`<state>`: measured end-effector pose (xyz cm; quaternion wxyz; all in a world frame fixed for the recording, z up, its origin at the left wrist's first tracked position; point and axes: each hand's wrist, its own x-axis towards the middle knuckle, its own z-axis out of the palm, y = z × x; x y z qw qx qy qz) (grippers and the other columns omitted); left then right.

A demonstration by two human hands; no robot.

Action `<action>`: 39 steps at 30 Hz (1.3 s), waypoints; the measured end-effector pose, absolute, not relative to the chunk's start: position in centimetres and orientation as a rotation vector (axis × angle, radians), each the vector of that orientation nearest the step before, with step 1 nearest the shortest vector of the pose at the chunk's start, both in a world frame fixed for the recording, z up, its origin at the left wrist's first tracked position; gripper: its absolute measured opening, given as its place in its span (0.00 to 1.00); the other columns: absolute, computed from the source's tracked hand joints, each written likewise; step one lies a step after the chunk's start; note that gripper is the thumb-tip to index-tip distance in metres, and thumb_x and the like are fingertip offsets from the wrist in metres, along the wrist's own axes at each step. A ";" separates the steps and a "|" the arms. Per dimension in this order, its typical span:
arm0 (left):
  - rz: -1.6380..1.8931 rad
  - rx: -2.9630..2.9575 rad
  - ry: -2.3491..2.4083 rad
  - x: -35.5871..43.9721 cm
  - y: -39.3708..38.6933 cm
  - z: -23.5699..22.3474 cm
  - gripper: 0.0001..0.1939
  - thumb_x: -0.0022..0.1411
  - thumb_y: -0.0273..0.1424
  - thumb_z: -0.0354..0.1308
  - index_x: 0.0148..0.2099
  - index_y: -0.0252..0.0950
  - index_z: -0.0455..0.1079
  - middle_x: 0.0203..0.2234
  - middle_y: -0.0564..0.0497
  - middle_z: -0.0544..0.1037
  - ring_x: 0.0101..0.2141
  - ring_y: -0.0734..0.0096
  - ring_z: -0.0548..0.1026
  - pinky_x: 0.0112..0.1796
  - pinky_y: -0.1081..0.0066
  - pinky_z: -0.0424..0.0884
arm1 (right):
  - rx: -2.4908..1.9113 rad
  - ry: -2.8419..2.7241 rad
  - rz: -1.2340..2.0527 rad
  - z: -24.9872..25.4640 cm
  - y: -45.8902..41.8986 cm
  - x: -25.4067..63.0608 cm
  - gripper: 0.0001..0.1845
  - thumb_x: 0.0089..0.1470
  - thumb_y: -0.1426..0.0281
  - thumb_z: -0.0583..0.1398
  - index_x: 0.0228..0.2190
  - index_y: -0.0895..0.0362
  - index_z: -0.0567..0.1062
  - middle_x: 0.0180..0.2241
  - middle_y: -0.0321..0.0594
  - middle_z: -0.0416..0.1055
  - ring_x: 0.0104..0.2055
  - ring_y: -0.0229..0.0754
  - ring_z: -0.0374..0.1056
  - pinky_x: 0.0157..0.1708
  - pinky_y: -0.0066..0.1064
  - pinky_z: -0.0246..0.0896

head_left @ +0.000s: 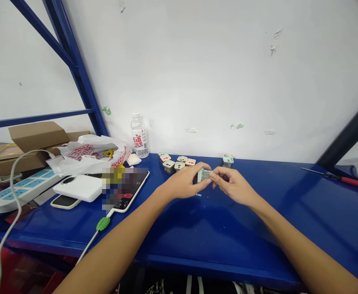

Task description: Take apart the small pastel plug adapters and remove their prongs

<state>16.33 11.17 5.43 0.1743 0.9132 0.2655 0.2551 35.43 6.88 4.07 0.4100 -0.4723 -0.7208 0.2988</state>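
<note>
Left hand point(183, 182) and right hand point(232, 185) both closed, fingertips pinching a small pale-green square plastic part point(204, 174). Even pressure from both sides suits this hold.

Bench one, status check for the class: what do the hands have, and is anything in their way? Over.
Left hand and right hand pinching a small pale green square plastic part. Pastel square parts just beyond, not touching the hands.
</note>
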 end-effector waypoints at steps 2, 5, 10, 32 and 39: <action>0.691 2.618 0.745 16.3 11.2 5.4 0.21 0.59 0.42 0.55 0.53 0.41 0.62 0.37 0.51 0.75 0.32 0.69 0.71 0.33 0.70 0.65 | -1.202 -1.800 0.750 4.0 6.9 35.5 0.23 0.56 0.51 0.55 0.23 0.57 0.68 0.17 0.31 0.61 0.16 0.31 0.50 0.16 0.26 0.44; 0.664 2.656 0.761 16.3 11.2 5.2 0.23 0.57 0.41 0.57 0.53 0.41 0.61 0.34 0.52 0.75 0.30 0.69 0.71 0.31 0.71 0.64 | -1.227 -1.766 0.757 4.1 6.9 35.5 0.23 0.56 0.51 0.55 0.23 0.57 0.68 0.16 0.31 0.62 0.15 0.31 0.50 0.16 0.26 0.44; 0.683 2.719 0.813 16.6 11.1 5.0 0.16 0.61 0.38 0.53 0.50 0.40 0.62 0.32 0.52 0.76 0.29 0.69 0.72 0.30 0.72 0.62 | -1.249 -1.762 0.817 4.2 6.7 35.1 0.22 0.55 0.52 0.57 0.21 0.57 0.67 0.15 0.29 0.59 0.15 0.30 0.49 0.15 0.25 0.41; 0.795 2.783 0.759 16.6 11.4 4.9 0.16 0.62 0.40 0.54 0.49 0.38 0.65 0.44 0.48 0.74 0.43 0.65 0.72 0.42 0.68 0.67 | -1.214 -1.696 0.885 3.9 6.9 34.9 0.24 0.52 0.51 0.59 0.20 0.57 0.66 0.16 0.31 0.60 0.16 0.31 0.50 0.17 0.26 0.42; 0.746 2.687 0.835 15.3 12.4 6.1 0.23 0.59 0.39 0.56 0.55 0.39 0.65 0.46 0.48 0.75 0.42 0.64 0.73 0.43 0.66 0.67 | -1.179 -1.613 0.897 4.0 7.5 36.3 0.28 0.55 0.47 0.55 0.43 0.58 0.73 0.29 0.39 0.69 0.24 0.36 0.62 0.25 0.31 0.59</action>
